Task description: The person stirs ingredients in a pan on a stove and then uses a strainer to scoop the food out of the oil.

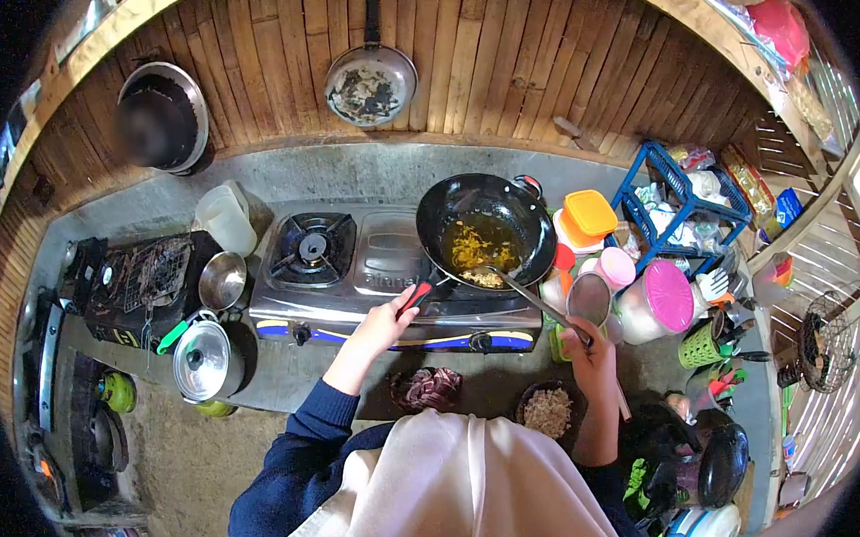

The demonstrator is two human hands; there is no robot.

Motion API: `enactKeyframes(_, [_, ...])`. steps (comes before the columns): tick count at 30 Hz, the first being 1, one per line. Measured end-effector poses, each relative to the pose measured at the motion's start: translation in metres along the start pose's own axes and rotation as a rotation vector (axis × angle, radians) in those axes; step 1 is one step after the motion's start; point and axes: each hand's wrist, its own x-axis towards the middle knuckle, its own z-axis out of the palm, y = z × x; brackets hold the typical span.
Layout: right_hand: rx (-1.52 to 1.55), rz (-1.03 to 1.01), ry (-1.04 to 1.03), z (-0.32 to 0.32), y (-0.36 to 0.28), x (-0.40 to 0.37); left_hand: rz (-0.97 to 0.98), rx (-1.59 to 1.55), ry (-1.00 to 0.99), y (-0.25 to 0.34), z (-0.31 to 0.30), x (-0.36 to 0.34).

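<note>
Fingers (405,311) of the left hand (380,336) close around the red-and-black handle (418,295) of a wok (460,201), seen through my remote head-camera feed. Right-hand fingers wrap a ladle (539,304), the right hand (592,355) gripping its shaft; I cannot tell whether that hand also holds the thin stick (623,402) showing below it. The ladle's bowl dips into oil (505,243) and golden bits (477,245) inside the wok, which sits on the right side of a steel stove (384,283). An orange-lidded tub (591,213) stands just beside the wok, a blue rack (650,240) farther right. Near the right forearm I see a bowl (521,400) of pale flakes (547,413). Left of the stove stands a lidded pot (208,361); behind, a skillet (372,85) hangs on the wooden wall (506,55).
</note>
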Motion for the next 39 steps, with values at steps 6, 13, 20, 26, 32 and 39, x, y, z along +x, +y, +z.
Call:
enactKeyframes(6, [0.115,-0.042,-0.025,0.027,0.013,0.02,-0.108,0.017,-0.066,0.022,-0.013,-0.006])
enactKeyframes(13, [0.198,-0.079,-0.04,0.059,0.025,0.052,-0.083,-0.017,-0.063,0.016,-0.01,-0.004])
enactKeyframes(20, [0.187,-0.033,-0.022,0.08,0.039,0.084,-0.093,-0.001,-0.078,0.02,-0.013,-0.005])
enactKeyframes(26, [0.051,0.009,-0.001,0.066,0.031,0.084,-0.11,-0.033,-0.09,0.018,-0.013,-0.004])
enactKeyframes(32, [0.041,-0.194,0.015,0.042,0.061,0.065,-0.084,-0.03,-0.066,0.019,-0.013,-0.005])
enactKeyframes(39, [-0.061,0.012,-0.015,0.005,0.026,0.024,-0.004,-0.002,-0.018,0.001,-0.002,0.0])
